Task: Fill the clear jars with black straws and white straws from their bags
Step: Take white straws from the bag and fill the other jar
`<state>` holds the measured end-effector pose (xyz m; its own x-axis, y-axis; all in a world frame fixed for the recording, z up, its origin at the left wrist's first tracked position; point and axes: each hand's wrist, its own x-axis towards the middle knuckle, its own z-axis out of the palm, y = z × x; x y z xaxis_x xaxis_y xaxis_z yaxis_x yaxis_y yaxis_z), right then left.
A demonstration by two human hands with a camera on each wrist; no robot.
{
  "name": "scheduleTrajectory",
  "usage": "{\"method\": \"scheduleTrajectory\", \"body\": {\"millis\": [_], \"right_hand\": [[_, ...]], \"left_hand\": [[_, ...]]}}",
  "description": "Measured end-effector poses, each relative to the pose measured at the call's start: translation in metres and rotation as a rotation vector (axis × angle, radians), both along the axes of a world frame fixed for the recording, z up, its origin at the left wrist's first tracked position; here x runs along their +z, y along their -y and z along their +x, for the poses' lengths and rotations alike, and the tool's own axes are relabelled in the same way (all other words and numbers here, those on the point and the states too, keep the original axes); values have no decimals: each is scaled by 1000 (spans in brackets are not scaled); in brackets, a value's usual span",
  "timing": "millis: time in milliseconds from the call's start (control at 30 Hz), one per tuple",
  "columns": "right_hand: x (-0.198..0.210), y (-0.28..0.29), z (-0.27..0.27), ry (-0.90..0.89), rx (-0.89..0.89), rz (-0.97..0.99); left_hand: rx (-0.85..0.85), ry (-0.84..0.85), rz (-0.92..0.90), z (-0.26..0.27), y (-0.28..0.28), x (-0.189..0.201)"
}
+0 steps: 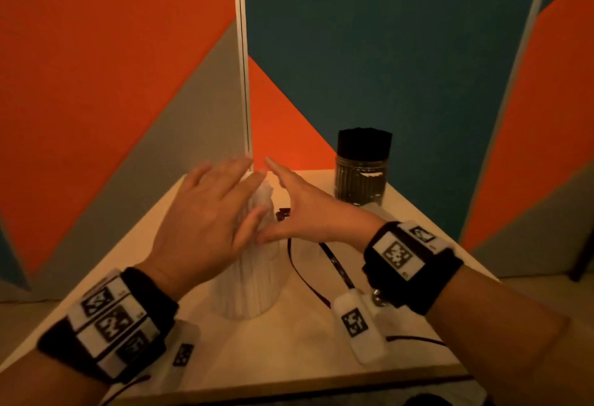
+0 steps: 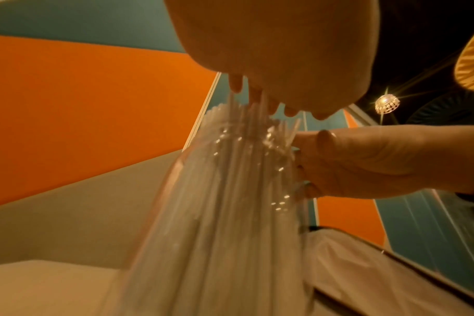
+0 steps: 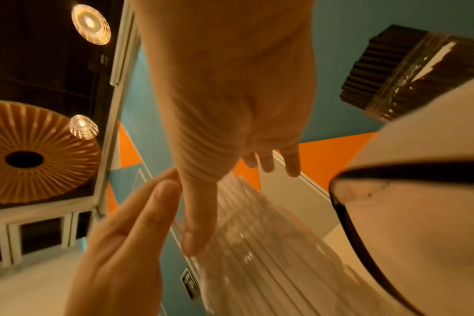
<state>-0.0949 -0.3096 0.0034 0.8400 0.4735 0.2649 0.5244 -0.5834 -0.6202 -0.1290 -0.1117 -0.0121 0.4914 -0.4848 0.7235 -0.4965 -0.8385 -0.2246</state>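
Note:
A clear jar (image 1: pixel 247 286) packed with white straws (image 1: pixel 264 196) stands mid-table. My left hand (image 1: pixel 212 213) lies flat over the straw tops, fingers straight. In the left wrist view its fingertips (image 2: pixel 237 85) touch the ends of the white straws (image 2: pixel 225 188). My right hand (image 1: pixel 300 209) is against the bundle's right side, fingers straight and thumb (image 1: pixel 273 235) at the jar's rim; neither hand grips anything. A second jar (image 1: pixel 361 180) full of black straws (image 1: pixel 364 140) stands at the back right and shows in the right wrist view as the black-straw jar (image 3: pixel 409 72).
A flat clear bag with black edge strips (image 1: pixel 336 264) lies on the table (image 1: pixel 289 351) right of the white-straw jar, under my right wrist. Orange, grey and blue wall panels (image 1: pixel 385 52) close the corner behind. The table's front edge (image 1: pixel 289 383) is near me.

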Motion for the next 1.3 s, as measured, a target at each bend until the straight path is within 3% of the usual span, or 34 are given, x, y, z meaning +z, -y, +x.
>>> {"method": "scheduleTrajectory", "body": {"millis": [133,233,300,433,533,733,867,1000,1133,1300], "right_hand": [[5,58,-24,20,-171,-187],[-22,98,-43,-130,-329,-300],[-51,112,-54,-282,-386,-358],[-106,120,-66,-421,-463,-492],[-128,125,-69,-403,-504,-487],[-126,140,-66,-357,-554,-401],[-130,151,-72,-395,-643,-377],[-131,149,-75,-260,-672,-303],[-130,148,-75,-272,-649,-333],[-125,150,-77,-257,-598,-408]], "left_hand": [[-121,104,-65,-17,20,6],[-208,40,-164,-33,49,-6],[-103,-147,-118,-39,74,-17],[67,-595,228,-18,108,-57],[-17,-774,249,3,125,-76],[-210,-1153,188,39,163,-74],[-201,-1134,274,56,186,-73],[-169,-1111,282,62,207,-77],[-223,-1197,100,58,223,-80],[-149,-1358,-163,54,224,-88]]}}
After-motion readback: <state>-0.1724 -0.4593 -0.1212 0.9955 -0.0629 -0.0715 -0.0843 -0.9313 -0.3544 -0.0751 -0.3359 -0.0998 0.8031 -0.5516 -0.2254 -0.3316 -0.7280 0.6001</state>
